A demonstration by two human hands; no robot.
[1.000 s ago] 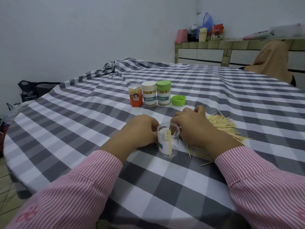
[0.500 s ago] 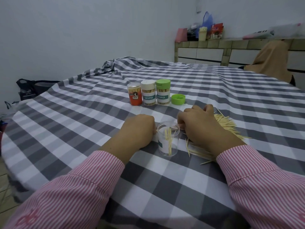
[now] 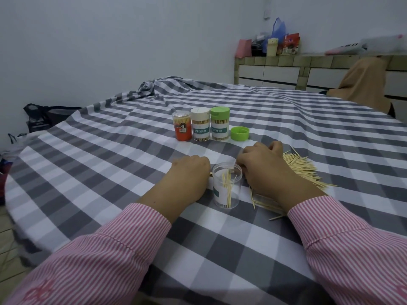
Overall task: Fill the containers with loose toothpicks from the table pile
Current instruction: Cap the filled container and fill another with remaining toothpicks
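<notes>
A clear plastic container (image 3: 226,190) stands open on the checked tablecloth (image 3: 110,164) with a few toothpicks upright inside it. My left hand (image 3: 189,177) lies curled against the container's left side, its fingertips hidden. My right hand (image 3: 262,170) is just right of the rim. Its fingers curl down onto the loose toothpick pile (image 3: 301,168), which spreads out from under that hand and wrist. A loose green lid (image 3: 239,133) lies beyond my hands.
Three closed, filled toothpick containers stand in a row at mid-table: an orange one (image 3: 182,126), a white-lidded one (image 3: 200,124) and a green-lidded one (image 3: 220,123). A tiled counter (image 3: 286,69) with bags stands at the back right. A dark bag (image 3: 44,115) sits on the floor left.
My right hand has shifted slightly right and farther over the pile. My left hand and the clear container stay where they were.
</notes>
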